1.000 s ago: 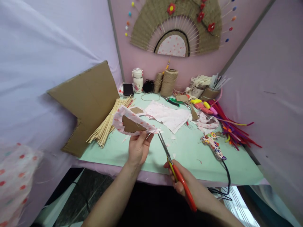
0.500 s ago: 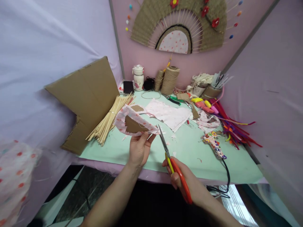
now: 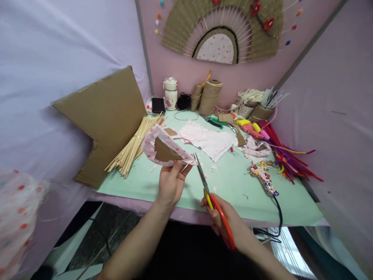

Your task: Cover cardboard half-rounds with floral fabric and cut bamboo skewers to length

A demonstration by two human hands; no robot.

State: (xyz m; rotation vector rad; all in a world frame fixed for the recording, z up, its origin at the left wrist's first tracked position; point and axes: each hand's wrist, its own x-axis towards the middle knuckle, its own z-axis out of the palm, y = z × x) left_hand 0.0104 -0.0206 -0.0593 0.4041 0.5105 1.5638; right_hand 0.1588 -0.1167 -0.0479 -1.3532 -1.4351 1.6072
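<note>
My left hand [image 3: 171, 182] is closed on a rounded cardboard piece [image 3: 166, 151], its thumb on the near side. Pink-spotted white fabric [image 3: 148, 144] is folded over the edges of that cardboard, leaving brown board bare in the middle. Red-and-yellow-handled scissors [image 3: 204, 179] are in my right hand [image 3: 223, 217], fingers wrapped in the handles. Their blades point up and away, slightly parted, with the tips close to the right-hand corner of the fabric. Whether the blades touch the cloth, I cannot tell.
Spotted cloth [image 3: 208, 140] lies behind the hands. A bundle of sticks [image 3: 132, 147] and a cardboard sheet [image 3: 107, 105] are left. At right rest a patterned glue gun [image 3: 264, 179] with a black cord and red-purple pipe cleaners [image 3: 284, 151]. Twine spools [image 3: 210, 98] stand at the back.
The view has tilted slightly. The covered cardboard is turned a little in my left hand. The scissors stay almost in the same place.
</note>
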